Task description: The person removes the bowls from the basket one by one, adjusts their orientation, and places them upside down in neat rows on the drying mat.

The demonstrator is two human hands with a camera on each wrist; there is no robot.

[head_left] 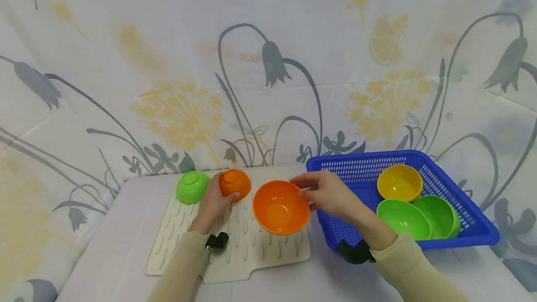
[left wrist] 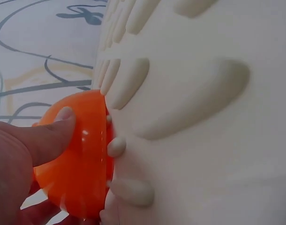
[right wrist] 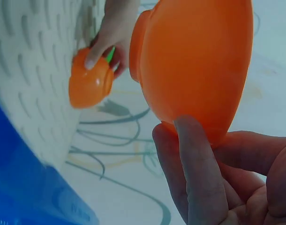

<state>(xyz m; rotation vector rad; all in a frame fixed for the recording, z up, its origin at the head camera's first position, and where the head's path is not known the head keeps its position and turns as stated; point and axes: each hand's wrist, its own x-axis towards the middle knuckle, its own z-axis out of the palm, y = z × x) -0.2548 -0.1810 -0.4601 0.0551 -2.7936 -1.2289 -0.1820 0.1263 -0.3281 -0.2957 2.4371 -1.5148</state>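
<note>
My left hand [head_left: 215, 202] grips a small orange bowl [head_left: 236, 184], which lies upside down on the beige drying mat [head_left: 268, 246]. In the left wrist view the thumb presses on the side of that bowl [left wrist: 82, 154], its rim against the mat's raised ridges. Above the mat's right part, my right hand [head_left: 329, 195] pinches a larger orange bowl [head_left: 280, 208] by its rim, the hollow side showing in the head view. Fingers and thumb clasp this bowl [right wrist: 199, 65] at its edge in the right wrist view. Left of the small bowl sits an upturned green bowl [head_left: 192, 187].
To the right stands a blue perforated basket [head_left: 348, 162]. It holds a yellow bowl [head_left: 400, 183] and two green bowls, one leaning [head_left: 403, 219] against the other [head_left: 438, 216]. A flower-patterned curtain [head_left: 268, 106] hangs behind the white-covered table [head_left: 113, 246].
</note>
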